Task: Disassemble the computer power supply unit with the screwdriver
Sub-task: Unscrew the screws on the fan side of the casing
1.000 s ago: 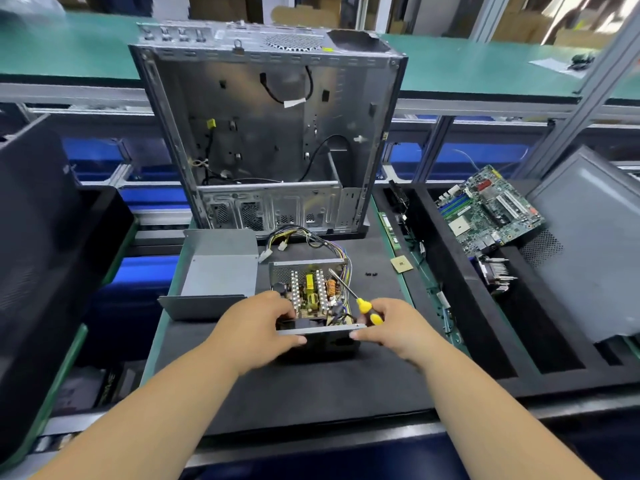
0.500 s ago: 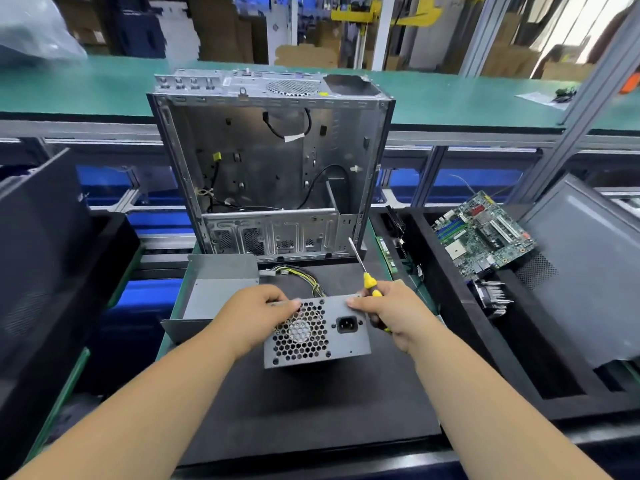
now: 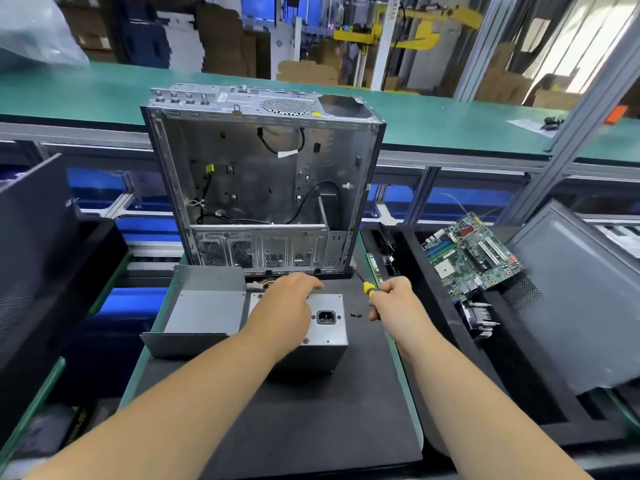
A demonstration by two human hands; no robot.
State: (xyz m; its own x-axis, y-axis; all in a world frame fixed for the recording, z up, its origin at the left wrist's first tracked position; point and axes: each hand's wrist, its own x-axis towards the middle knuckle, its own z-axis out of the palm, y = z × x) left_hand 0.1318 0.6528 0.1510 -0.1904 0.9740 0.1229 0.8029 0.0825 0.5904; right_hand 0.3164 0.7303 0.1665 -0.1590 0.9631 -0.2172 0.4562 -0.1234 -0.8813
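On the black mat, a power supply unit (image 3: pixel 327 320) stands with its socket face up.

At far left lies its removed grey cover (image 3: pixel 204 306), touching the unit's side. Next, the left hand (image 3: pixel 284 306) rests on the top face, fingers bent over the far edge, steadying it. Right of the unit, small dark screws (image 3: pixel 356 315) lie loose on the mat. Just beyond them, the right hand (image 3: pixel 391 299) grips the yellow-handled screwdriver (image 3: pixel 370 289), held clear of the casing. Risk, as I judge it: a sweep of either hand could scatter those screws, and the unit, standing on end, could tip if the steadying hand lifts.
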